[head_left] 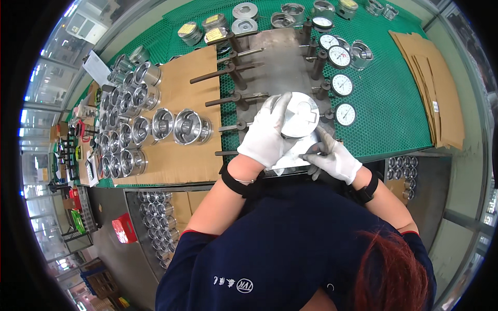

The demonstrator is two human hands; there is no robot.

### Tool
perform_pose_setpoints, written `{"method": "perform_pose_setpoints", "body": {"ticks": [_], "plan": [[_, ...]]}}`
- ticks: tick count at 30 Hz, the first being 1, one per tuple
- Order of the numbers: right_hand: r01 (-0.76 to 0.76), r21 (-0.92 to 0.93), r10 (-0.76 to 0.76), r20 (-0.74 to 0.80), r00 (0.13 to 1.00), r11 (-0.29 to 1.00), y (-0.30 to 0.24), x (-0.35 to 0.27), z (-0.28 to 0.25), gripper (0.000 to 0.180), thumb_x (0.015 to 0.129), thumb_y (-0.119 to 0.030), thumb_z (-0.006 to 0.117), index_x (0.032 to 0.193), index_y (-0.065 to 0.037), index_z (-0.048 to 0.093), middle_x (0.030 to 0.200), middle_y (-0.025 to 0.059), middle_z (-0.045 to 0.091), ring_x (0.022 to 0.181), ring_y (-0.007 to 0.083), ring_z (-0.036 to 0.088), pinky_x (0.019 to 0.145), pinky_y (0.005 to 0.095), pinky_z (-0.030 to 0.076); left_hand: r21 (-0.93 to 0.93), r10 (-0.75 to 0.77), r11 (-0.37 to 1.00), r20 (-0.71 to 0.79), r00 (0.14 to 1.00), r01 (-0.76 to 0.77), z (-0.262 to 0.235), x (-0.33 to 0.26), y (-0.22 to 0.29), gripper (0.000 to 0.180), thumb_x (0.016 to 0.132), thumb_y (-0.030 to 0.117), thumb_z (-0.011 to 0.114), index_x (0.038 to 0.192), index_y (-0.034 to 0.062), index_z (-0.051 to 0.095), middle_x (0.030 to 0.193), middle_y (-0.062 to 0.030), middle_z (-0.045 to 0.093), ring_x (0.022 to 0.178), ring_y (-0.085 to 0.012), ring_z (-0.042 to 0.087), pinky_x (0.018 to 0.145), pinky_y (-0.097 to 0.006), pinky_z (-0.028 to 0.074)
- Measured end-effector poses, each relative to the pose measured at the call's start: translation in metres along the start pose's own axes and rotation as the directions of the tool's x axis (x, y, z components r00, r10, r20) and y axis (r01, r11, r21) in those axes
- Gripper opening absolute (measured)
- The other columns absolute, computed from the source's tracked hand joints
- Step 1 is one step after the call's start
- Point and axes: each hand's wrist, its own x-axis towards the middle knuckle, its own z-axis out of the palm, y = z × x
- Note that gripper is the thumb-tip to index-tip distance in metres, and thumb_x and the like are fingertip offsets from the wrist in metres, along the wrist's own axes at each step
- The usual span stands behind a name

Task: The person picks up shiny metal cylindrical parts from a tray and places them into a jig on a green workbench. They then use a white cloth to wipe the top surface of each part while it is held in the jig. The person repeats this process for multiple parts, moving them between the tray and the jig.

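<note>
A silver piston (300, 115) with a round, flat crown facing up sits at the near end of a grey metal plate. My left hand (266, 132), in a white glove, presses its closed fingers against the piston's left side. Just below and to the right of the piston, my gloved right hand (334, 158) is curled round something small and dark; its kind is hard to make out. The metal plate (280, 57) carries dark posts with rods along its left side. Several dial gauges (342, 84) line its right side.
Many pistons (191, 127) stand in rows on a cardboard sheet (194, 78) to the left. More pistons, some with yellow notes (190, 33), line the far edge of the green mat (384, 119). Flat cardboard (433, 88) leans at the right. A red bin (124, 228) is on the floor.
</note>
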Motion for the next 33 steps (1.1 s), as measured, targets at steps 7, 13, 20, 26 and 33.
{"method": "perform_pose_setpoints", "body": {"ticks": [7,13,20,26,33], "plan": [[0.045,-0.041,-0.046,-0.019,0.999,0.998,0.009,0.004,-0.002,0.096,0.089,-0.014,0.072,0.160,0.004,0.010,0.100,0.0120,0.070,0.090,0.0155,0.067,0.080,0.0272,0.054,-0.004,-0.015,1.000,0.007,1.000,0.015,-0.002,0.001,0.004,0.097,0.070,0.020,0.088,0.152,0.0083,0.036,0.143,-0.0281,0.047,0.131,-0.0472,0.049,0.109,-0.050,0.045],[0.036,-0.068,-0.038,-0.037,0.999,0.997,0.007,0.003,-0.001,0.095,0.089,-0.014,0.072,0.160,0.005,0.011,0.100,0.0118,0.070,0.091,0.0160,0.067,0.080,0.0276,0.054,0.023,0.012,1.000,-0.006,1.000,-0.012,0.000,0.001,0.003,0.096,0.071,0.021,0.087,0.152,0.0079,0.036,0.143,-0.0285,0.048,0.130,-0.0474,0.050,0.107,-0.050,0.046],[0.030,-0.468,-0.050,-0.032,0.998,0.883,-0.027,-0.012,-0.004,0.091,0.089,-0.021,0.071,0.157,0.006,0.017,0.099,0.0192,0.070,0.077,0.0294,0.073,0.071,0.0386,0.058,0.004,0.006,1.000,-0.065,0.998,-0.005,-0.003,-0.002,0.011,0.078,0.074,0.027,0.085,0.140,0.0032,0.050,0.135,-0.0256,0.056,0.122,-0.0421,0.058,0.102,-0.046,0.050],[0.467,-0.121,-0.480,-0.122,0.869,0.876,-0.040,-0.045,-0.051,0.059,0.089,0.010,0.054,0.148,0.003,0.045,0.129,0.0195,0.067,0.115,0.0272,0.068,0.102,0.0343,0.050,-0.739,-0.170,0.633,0.159,0.972,0.232,-0.053,-0.011,0.066,0.043,0.090,0.009,0.065,0.131,-0.0031,0.057,0.112,-0.0130,0.070,0.093,-0.0150,0.067,0.081,-0.029,0.055],[0.395,-0.103,-0.333,-0.747,0.576,0.913,-0.021,-0.031,-0.195,0.039,0.094,-0.015,0.046,0.128,0.003,0.054,0.107,0.0163,0.068,0.087,0.0229,0.071,0.070,0.0345,0.061,0.342,-0.414,0.763,-0.392,0.822,0.548,-0.103,-0.043,-0.054,0.054,0.089,0.022,0.071,0.136,0.0009,0.055,0.113,-0.0215,0.069,0.099,-0.0328,0.069,0.089,-0.041,0.055]]}}
